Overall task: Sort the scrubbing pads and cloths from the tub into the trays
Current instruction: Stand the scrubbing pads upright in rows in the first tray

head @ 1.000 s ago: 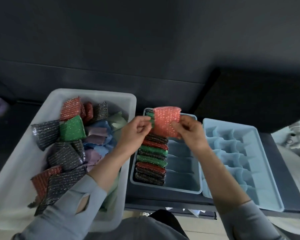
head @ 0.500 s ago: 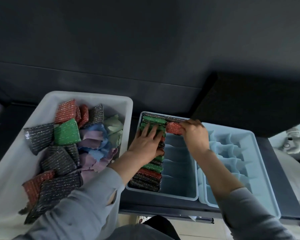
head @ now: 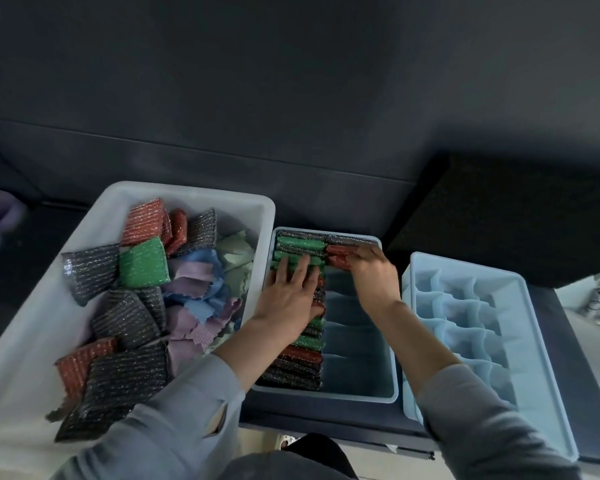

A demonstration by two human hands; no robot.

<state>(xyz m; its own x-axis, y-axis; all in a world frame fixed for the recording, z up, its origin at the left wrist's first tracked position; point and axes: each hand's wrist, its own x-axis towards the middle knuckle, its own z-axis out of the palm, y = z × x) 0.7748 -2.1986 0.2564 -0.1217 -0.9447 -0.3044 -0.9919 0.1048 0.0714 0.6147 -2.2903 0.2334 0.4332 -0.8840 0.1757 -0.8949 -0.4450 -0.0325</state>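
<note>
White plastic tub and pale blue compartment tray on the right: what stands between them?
In the head view, a grey-blue divided tray with scrubbing pads stands there.

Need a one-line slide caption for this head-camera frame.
Left hand presses flat on the packed pad row while right hand tucks a red scrubbing pad into the middle tray.

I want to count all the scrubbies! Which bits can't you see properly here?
Head view only:
- Pads in the left column of the middle tray: partly covered by the left hand.
- Red pad: the right hand hides its end.
- Tub: deeper pads buried under cloths; lower corner cut off.
- Right tray: near corner behind the sleeve.
</note>
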